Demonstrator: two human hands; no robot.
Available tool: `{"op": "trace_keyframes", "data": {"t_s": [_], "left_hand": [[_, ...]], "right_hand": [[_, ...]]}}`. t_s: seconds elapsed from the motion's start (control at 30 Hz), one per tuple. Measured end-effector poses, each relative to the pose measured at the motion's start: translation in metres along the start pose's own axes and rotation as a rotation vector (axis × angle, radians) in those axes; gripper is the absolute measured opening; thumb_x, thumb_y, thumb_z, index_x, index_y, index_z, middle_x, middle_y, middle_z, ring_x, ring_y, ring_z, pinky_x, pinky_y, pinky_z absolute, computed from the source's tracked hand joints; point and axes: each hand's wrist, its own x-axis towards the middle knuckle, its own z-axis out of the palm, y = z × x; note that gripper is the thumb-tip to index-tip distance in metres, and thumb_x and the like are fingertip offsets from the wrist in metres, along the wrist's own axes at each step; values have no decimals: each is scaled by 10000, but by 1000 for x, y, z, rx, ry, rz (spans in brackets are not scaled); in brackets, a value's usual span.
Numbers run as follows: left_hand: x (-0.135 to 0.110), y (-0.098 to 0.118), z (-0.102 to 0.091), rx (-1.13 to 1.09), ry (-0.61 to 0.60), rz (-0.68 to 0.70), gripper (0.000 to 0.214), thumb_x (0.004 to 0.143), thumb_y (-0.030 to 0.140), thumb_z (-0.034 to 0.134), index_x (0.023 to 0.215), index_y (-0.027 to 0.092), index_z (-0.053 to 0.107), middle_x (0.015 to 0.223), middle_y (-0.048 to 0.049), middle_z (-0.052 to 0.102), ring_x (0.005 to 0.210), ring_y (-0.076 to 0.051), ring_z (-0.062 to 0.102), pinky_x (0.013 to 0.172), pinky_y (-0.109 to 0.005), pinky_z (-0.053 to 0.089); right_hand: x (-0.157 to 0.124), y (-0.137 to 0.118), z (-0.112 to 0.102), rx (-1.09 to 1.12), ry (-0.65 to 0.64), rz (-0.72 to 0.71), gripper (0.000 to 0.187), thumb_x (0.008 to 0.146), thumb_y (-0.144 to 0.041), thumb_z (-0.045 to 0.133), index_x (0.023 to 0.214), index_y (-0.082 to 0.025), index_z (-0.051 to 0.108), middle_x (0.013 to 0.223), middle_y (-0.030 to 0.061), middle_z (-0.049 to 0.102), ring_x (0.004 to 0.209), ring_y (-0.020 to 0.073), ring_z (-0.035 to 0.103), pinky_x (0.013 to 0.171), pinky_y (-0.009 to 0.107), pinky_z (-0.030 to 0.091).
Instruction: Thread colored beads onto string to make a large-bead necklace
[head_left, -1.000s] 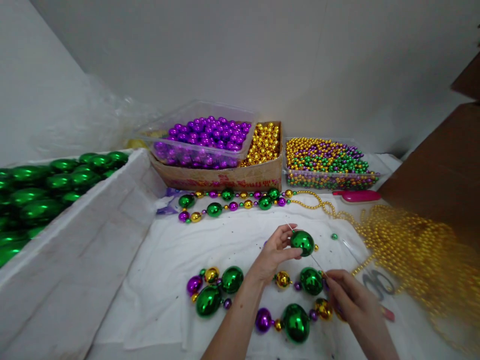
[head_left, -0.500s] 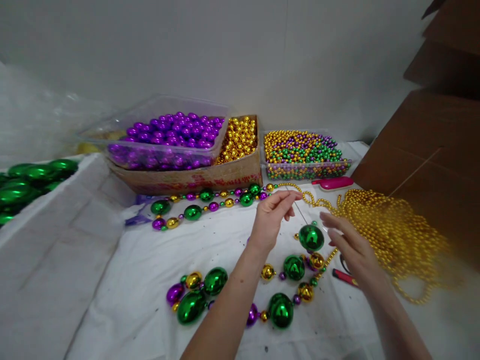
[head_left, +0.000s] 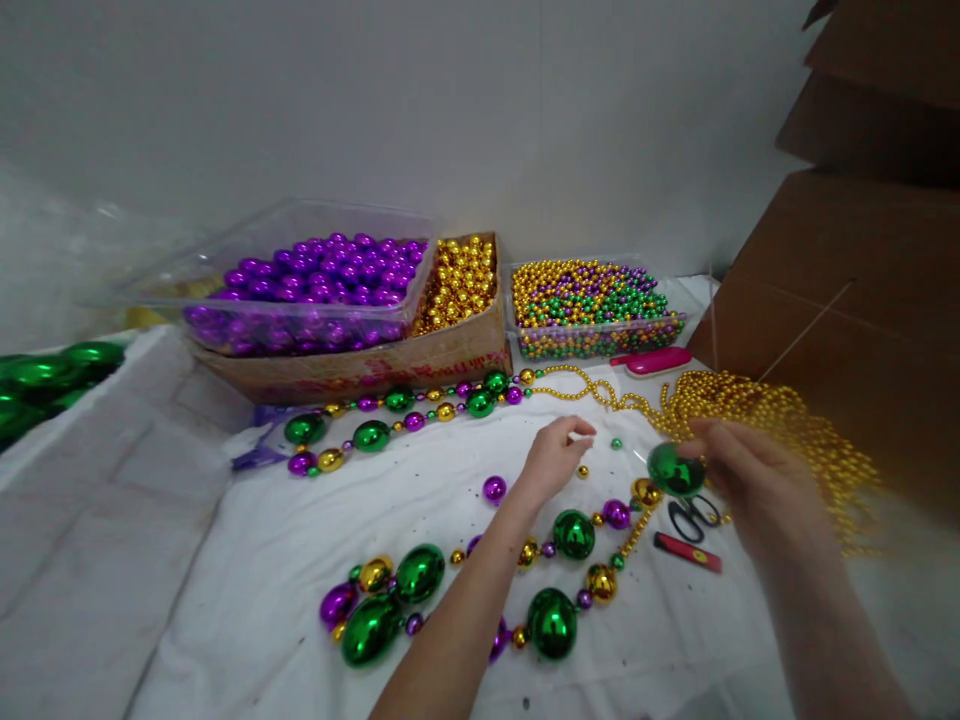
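Observation:
My left hand (head_left: 553,460) hovers over the white cloth (head_left: 420,500), its thumb and forefinger pinched on a thin thread or needle that barely shows. My right hand (head_left: 757,480) is closed round a large shiny green bead (head_left: 673,468), which hangs on the end of a partly strung necklace. That strand (head_left: 525,585) of green, gold and purple beads curls on the cloth below both hands. A loose purple bead (head_left: 493,488) lies just left of my left hand.
A finished bead necklace (head_left: 390,420) lies further back. Behind it stand a clear tub of purple beads (head_left: 315,285), a cardboard box of gold beads (head_left: 457,285) and a tub of small mixed beads (head_left: 592,305). Gold bead strings (head_left: 780,430), scissors (head_left: 694,515), a red lighter (head_left: 686,552), a pink tool (head_left: 651,361) and brown cardboard boxes (head_left: 862,300) are right; green baubles (head_left: 45,385) left.
My right hand has gone from open fingers to closing on the green bead and pulling it right. My left hand dropped slightly, still pinched. The view shifted right.

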Motion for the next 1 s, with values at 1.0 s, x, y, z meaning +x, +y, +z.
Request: {"op": "trace_keyframes", "data": {"t_s": [1.0], "left_hand": [[-18,-45,-37,-912,80,-226,172,754,67,644,923,97,664,909,-90,676,738,-105,629,746,-230,511]], "right_hand": [[-45,56,-16,-671,-576,124,559,883,-476,398,1229,-91,606,507,-31,416,485,122,402,471,245,283]]}}
